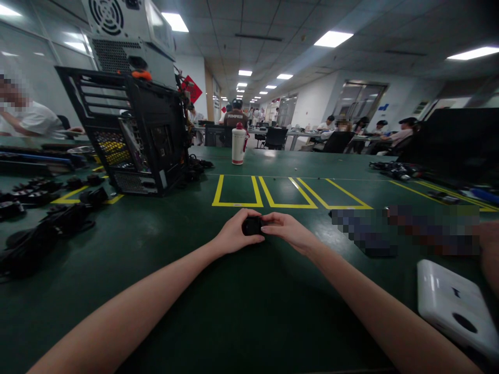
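Note:
A small black blocky object (252,226) is between my two hands, over the green tabletop in front of me. My left hand (238,232) wraps around it from the left, thumb on the near side and fingers on the far side. From the right, my right hand (286,231) pinches its right end with thumb and fingertips. Much of the object is hidden by the fingers, and its exact kind is too dark to tell. Just beyond the hands, yellow tape outlines (237,204) mark the table.
At the left stand a black open computer case (150,140) with a metal unit on top and piled black cables and adapters (50,228). A white bottle (238,146) is farther back. To the right lie a blurred flat item (364,234) and a white device (448,291), near another person's hand (491,254).

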Motion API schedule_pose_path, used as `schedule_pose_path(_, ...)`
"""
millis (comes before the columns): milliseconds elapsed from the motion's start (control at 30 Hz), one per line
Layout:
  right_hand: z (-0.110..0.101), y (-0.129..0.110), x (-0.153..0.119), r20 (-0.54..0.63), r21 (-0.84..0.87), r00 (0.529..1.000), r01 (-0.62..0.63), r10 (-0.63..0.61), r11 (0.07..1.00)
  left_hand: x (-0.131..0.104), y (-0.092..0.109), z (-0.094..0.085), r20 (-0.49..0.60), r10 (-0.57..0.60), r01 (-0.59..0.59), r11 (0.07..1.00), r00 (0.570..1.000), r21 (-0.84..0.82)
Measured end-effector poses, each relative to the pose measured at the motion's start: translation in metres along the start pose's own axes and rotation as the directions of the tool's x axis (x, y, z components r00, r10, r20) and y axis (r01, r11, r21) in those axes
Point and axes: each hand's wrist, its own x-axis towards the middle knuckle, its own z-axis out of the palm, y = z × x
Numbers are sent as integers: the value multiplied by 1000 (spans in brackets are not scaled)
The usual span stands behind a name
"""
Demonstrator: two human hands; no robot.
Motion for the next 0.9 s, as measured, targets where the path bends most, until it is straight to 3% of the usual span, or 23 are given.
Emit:
schedule_pose_path(267,5,0,-4,-19,98,998,-50,52,994,1,-3,2,-8,14,-14,1000,1000,7)
schedule_pose_path(500,4,0,1,-29,38,1000,7,-6,999,1,-7,4,-16,0,0,1000,1000,-16)
schedule_pose_path(700,5,-2,-3,-20,64,999,-37,39,997,1,-6,3,-15,6,-6,1000,1000,-5)
schedule_pose_path(900,5,2,0,-69,81,997,38,-32,996,1,-6,2,-11,1,-1,1000,1000,6)
